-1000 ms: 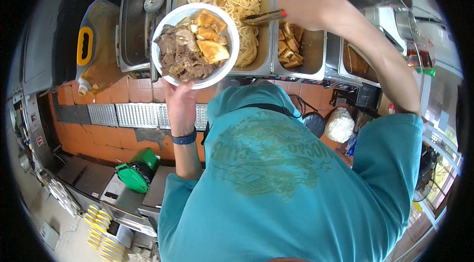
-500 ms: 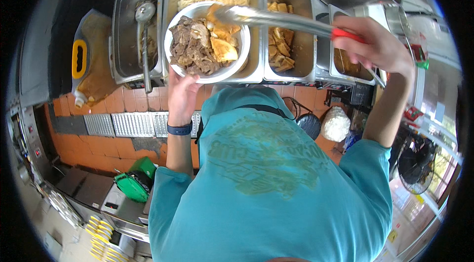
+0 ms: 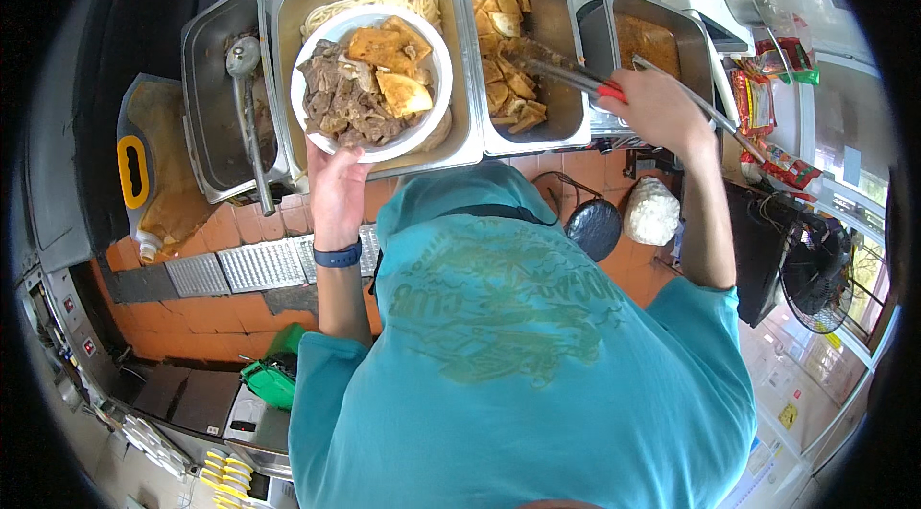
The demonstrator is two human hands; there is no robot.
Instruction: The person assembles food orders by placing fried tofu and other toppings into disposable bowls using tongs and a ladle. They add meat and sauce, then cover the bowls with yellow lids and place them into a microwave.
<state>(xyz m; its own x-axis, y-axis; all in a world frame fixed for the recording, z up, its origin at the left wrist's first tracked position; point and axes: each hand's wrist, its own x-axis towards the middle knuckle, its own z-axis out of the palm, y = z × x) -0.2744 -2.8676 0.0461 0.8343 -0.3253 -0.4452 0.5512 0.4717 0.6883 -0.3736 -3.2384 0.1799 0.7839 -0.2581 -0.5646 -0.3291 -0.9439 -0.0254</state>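
My left hand holds a white bowl from below; it is filled with dark meat pieces and tan fried tofu. The bowl hovers over a steel pan of pale noodles. My right hand grips metal tongs with red handles. Their tips reach into the neighbouring steel pan of fried tofu pieces.
A ladle rests in the left steel pan. Another pan with brown sauce sits at the right. A yellow-capped oil jug lies left. A dark frying pan and a white bag are below the counter, on orange tiles.
My right hand has pulled the tongs away from the bowl and swung them right into the tofu pan. The bowl has stayed over the noodle pan.
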